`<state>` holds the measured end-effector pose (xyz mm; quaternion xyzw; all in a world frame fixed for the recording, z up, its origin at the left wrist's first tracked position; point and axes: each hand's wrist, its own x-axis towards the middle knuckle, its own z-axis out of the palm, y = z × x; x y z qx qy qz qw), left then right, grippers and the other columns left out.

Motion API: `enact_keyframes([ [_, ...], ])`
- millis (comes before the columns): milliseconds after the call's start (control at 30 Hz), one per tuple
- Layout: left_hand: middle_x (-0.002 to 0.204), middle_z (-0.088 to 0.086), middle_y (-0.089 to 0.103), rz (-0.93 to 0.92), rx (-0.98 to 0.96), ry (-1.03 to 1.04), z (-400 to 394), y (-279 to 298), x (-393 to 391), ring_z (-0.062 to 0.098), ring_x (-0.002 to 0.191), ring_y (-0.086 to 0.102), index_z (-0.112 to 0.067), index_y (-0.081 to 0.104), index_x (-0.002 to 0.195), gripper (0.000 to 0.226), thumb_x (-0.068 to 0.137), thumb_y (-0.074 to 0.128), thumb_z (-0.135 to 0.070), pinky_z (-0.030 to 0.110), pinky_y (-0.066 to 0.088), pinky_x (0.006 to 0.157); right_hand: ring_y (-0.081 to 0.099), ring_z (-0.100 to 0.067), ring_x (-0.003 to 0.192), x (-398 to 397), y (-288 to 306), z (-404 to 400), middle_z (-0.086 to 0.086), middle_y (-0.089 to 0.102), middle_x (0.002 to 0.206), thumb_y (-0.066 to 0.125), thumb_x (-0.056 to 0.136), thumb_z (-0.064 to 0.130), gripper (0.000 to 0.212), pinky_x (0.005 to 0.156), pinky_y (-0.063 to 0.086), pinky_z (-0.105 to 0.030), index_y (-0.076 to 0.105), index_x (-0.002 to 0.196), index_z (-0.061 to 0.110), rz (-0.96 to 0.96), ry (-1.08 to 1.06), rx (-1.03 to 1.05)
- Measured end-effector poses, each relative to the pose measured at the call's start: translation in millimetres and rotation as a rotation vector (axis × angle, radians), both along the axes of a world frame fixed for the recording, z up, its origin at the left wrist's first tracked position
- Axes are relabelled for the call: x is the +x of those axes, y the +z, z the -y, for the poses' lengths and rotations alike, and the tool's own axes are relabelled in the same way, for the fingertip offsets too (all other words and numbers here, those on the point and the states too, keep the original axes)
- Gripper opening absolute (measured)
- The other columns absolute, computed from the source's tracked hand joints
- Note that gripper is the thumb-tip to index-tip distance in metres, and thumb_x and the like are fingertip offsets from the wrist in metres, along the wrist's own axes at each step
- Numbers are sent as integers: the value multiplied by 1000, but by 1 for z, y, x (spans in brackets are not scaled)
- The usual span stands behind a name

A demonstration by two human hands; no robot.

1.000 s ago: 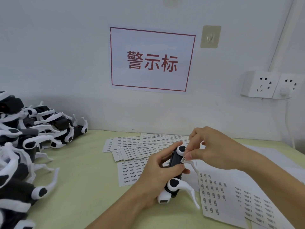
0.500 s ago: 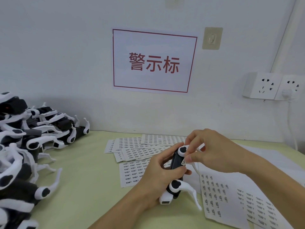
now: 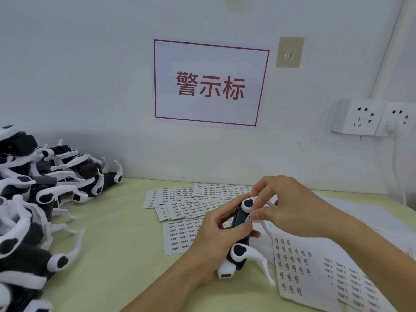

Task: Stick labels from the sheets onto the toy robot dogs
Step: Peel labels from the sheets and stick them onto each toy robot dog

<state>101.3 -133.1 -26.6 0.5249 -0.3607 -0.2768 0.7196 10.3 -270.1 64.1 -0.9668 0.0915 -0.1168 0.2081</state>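
While the big pile of toy dogs point(image 3: 42, 199) is sitting off to the left with no way to tell which are labelled, one toy robot dog point(image 3: 240, 235) is getting its sticker over the table. The left hand point(image 3: 216, 239) is gripping the body, fingers curled around it; the right hand point(image 3: 283, 206) is pressing the label point(image 3: 248, 218) down with thumb and forefinger. Label sheets point(image 3: 198, 206) are lying just behind. Compared to a second ago, the label is sitting flatter against the body.
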Motion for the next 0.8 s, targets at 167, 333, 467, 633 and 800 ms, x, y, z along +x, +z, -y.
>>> enact_keyframes([
  [167,122,2,70,6,-2,-1,-1,1,0,30,93,73,-36,69,123,46,83,67,-12,43,58,87,45,20,90,0,-1,1,25,55,102,77,83,30,30,64,34,-11,70,58,45,3,6,-1],
  [333,122,2,70,3,-4,0,-1,1,1,29,92,73,-35,68,124,45,88,66,-7,38,58,83,45,19,92,2,-4,1,25,55,101,77,83,29,28,65,35,-9,72,59,43,23,4,-3],
  [467,121,4,70,-11,-5,0,-1,1,1,29,91,72,-32,68,125,47,94,61,2,37,58,82,46,18,94,4,-8,1,26,55,99,77,83,26,28,66,34,-8,72,60,41,51,-7,-10],
  [633,122,5,70,-39,-18,-1,-1,1,0,31,92,73,-31,67,127,47,93,60,2,37,58,82,47,14,98,5,-14,0,28,54,97,77,82,25,28,72,34,-12,71,60,41,101,-2,-18],
  [800,123,4,70,-76,-17,-2,-1,2,1,33,96,73,-31,67,127,49,93,57,3,33,58,77,49,14,98,7,-18,-1,28,55,97,78,80,28,16,73,38,-13,74,66,36,152,-22,-37],
])
